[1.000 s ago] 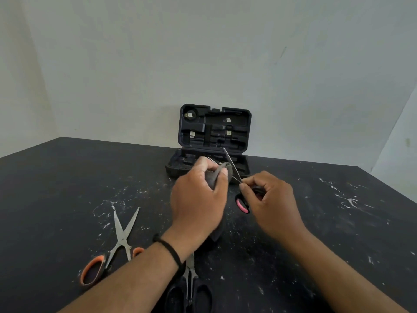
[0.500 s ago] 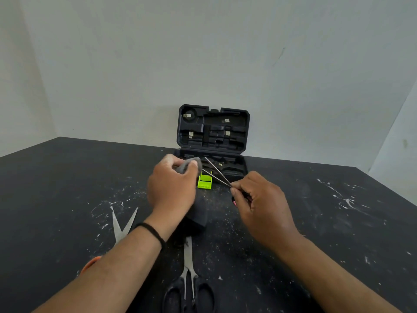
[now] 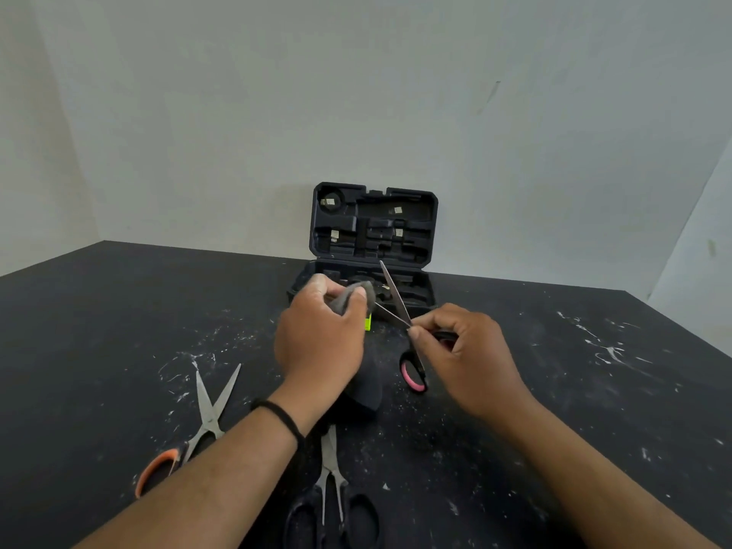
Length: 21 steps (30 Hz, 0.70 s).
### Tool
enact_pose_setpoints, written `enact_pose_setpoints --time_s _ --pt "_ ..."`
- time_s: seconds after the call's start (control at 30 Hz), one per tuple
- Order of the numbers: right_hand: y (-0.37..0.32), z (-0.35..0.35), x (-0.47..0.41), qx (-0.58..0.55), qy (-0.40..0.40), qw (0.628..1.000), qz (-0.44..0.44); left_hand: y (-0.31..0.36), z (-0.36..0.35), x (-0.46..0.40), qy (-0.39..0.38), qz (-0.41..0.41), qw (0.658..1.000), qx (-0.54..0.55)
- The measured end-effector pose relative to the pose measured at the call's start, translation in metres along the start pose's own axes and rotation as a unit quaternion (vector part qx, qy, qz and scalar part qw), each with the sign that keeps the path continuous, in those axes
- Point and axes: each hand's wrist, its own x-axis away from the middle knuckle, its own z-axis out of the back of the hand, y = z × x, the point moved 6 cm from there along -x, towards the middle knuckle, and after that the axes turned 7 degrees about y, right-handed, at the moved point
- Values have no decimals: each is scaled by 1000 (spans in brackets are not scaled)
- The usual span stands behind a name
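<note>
Head view, single frame. Left hand point(image 3: 321, 342) is curled round a grey cloth point(image 3: 352, 297), thumb and fingers bunching it at the top; the rest of the cloth hangs dark below the palm down to the table point(image 3: 119, 330). Right hand point(image 3: 467, 358) pinches the pink scissors point(image 3: 396, 295) close to the pivot, fingers closed on the black handle part, with the pink loop hanging free below the thumb.

Scissors are held above the table, mid-frame, in front of the case point(image 3: 374, 227). Blades stand apart in a narrow V: the upper blade points up and away toward the case, and the lower blade runs left into the cloth, where its tip is hidden (contact between cloth and blade looks likely, but the exact spot is covered by the fingers).

The case is black, its lid upright against the wall and its moulded slots facing the camera. A small green block point(image 3: 368, 322) shows just right of the left hand, mostly hidden. Orange scissors point(image 3: 210, 420) lie open on the table to the left, well apart from the hands. Black scissors point(image 3: 330, 469) lie near the bottom edge, tips under the left wrist. A black band point(image 3: 283, 416) circles that wrist. The table is black and flecked with white scuffs.
</note>
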Motion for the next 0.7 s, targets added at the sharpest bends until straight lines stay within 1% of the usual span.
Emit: enact_pose_setpoints --time_s 0.07,0.13,0.17,0.2,0.23,0.3,0.37,0.43,0.47,0.53,0.57,0.6,0.67,0.7 --pt "1 0 -1 -47 -28 998 -27 -12 6 -11 19 54 998 -15" --pt "7 3 -3 -157 -34 983 -89 -27 7 -18 18 102 995 -4" --pt "11 4 -4 -211 -23 969 -127 -31 5 -20 7 104 994 13" --pt "15 4 -3 -248 -7 955 -163 -30 1 -21 -13 84 996 33" --pt "18 3 -2 -273 7 942 -196 -24 -4 -18 -47 48 996 52" --pt "22 0 1 -316 28 915 -249 -6 -16 -2 -148 -28 986 69" --pt "28 -3 3 -345 43 895 -279 7 -26 17 -234 -89 968 34" --pt "31 -4 4 -351 48 888 -293 11 -34 29 -281 -148 948 0" --pt "31 -5 3 -352 47 887 -295 12 -36 31 -295 -165 941 0" --pt "29 -6 3 -344 42 895 -281 9 -38 28 -300 -154 941 35" --pt "27 -6 3 -324 47 908 -261 7 -37 25 -286 -139 947 55" --pt "25 -3 3 -280 63 930 -229 5 -36 21 -263 -124 954 71" --pt "17 7 2 -146 104 974 -137 1 -33 15 -210 -96 968 93" --pt "12 10 2 -80 114 986 -91 -1 -33 13 -192 -84 973 100"
